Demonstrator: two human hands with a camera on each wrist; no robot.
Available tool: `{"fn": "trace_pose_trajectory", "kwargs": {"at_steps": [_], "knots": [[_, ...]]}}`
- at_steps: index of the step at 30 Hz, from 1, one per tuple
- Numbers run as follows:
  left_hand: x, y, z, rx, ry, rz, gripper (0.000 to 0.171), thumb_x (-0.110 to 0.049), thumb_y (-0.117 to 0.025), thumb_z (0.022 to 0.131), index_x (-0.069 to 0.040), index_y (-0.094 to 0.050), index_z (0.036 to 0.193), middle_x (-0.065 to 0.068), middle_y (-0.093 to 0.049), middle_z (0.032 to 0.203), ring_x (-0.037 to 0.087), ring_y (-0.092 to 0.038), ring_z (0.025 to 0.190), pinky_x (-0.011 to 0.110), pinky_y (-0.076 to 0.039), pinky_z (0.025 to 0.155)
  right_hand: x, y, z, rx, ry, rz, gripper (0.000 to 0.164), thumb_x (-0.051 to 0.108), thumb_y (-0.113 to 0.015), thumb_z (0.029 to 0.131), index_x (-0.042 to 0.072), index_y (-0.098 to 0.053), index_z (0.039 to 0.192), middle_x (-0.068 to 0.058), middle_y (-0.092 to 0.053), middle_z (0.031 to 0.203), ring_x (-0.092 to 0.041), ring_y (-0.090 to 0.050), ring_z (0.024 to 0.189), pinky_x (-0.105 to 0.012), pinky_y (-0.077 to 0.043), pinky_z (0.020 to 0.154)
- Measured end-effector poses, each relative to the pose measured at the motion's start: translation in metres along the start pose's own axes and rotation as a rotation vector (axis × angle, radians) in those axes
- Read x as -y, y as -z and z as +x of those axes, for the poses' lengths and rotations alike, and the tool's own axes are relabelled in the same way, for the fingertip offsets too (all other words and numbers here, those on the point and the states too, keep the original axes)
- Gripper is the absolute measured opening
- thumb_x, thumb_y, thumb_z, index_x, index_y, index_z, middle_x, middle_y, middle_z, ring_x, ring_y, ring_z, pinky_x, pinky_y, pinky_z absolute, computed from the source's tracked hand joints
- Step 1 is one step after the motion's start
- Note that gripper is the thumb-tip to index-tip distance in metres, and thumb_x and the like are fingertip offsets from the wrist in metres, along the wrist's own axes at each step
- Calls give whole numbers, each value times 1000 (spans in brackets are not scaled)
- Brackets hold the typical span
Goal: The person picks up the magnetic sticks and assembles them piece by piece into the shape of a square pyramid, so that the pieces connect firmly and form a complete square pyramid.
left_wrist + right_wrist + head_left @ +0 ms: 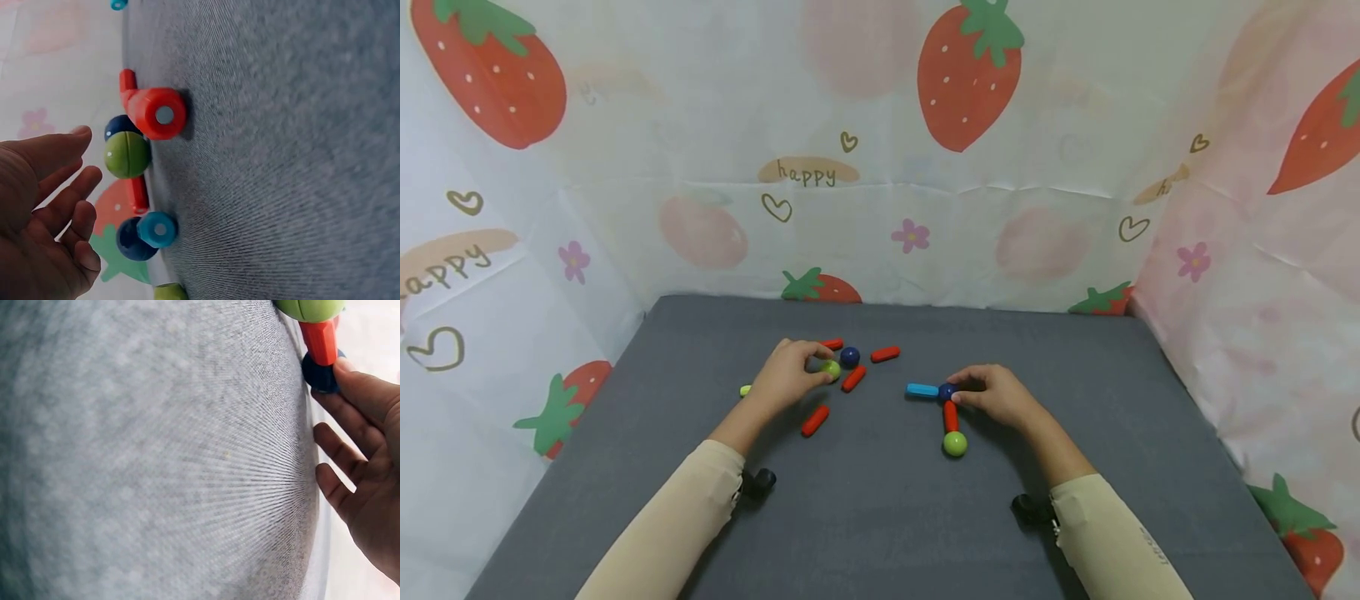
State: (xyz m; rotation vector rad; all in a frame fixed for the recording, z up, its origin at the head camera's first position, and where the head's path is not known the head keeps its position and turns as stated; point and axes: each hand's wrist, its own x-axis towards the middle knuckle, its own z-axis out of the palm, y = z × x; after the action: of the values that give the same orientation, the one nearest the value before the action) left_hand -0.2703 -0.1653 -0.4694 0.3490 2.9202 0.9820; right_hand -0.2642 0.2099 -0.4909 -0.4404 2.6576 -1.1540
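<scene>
My left hand (786, 375) reaches over the scattered pieces, its fingertips right at a light green ball (831, 370). In the left wrist view, thumb and fingers are spread apart, with the green ball (127, 154) just beyond them. My right hand (996, 393) pinches a dark blue ball (947, 391) between thumb and index finger; the other fingers extend loosely in the right wrist view. From that ball a light blue rod (922, 390) points left. A red rod (951, 417) runs toward the front and ends in a second green ball (955, 443).
Around the left hand lie a dark blue ball (850, 357) and several red rods (816, 421). A yellow-green piece (745, 390) peeks out behind the left wrist. Another dark blue ball (131, 242) and a blue rod (157, 229) show in the left wrist view. Printed cloth (880, 225) surrounds the grey table (880, 517).
</scene>
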Motion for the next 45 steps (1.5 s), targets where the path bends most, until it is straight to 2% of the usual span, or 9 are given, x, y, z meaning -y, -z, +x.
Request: {"fn": "trace_pose_trajectory", "kwargs": {"at_steps": [6,13,24,30,37,45], "knots": [[3,-1,8,38,33,36,40,-29,-78,93,-20,-70,132,0,-69,130,23,-52,114,42,-50,85,0,0,1,4,3,0,27,23,-75,96,16,-75,122,-3,-72,120,-24,-64,113,-46,-51,98],[7,-3,12,61,58,85,39,-27,-80,91,-18,-71,128,3,-69,127,25,-51,118,46,-50,94,1,-1,0,7,3,3,26,23,-75,96,17,-75,121,-3,-72,119,-23,-64,112,-46,-51,98],[7,-6,15,61,35,156,35,-28,-79,92,-19,-73,125,3,-69,122,25,-53,109,44,-50,88,-3,-1,3,5,9,-2,26,23,-75,96,17,-75,121,-3,-72,118,-23,-64,112,-46,-50,98],[6,-6,15,50,18,162,34,-29,-79,93,-19,-73,125,1,-70,123,24,-54,112,43,-51,88,-4,-2,4,7,2,-19,25,25,-75,96,19,-75,119,-1,-73,117,-22,-64,112,-46,-50,98],[-6,-2,15,37,-28,114,37,-34,-78,92,-19,-71,125,-1,-71,123,21,-53,110,41,-49,89,-3,-1,4,13,-12,-13,25,25,-75,96,19,-75,120,-1,-73,118,-22,-64,112,-46,-50,99],[-28,-4,15,50,-91,73,36,-30,-79,92,-16,-72,125,0,-72,120,22,-54,110,40,-49,90,-3,1,3,12,-20,-2,25,24,-75,96,19,-75,120,-1,-73,117,-21,-64,111,-45,-50,98]]}}
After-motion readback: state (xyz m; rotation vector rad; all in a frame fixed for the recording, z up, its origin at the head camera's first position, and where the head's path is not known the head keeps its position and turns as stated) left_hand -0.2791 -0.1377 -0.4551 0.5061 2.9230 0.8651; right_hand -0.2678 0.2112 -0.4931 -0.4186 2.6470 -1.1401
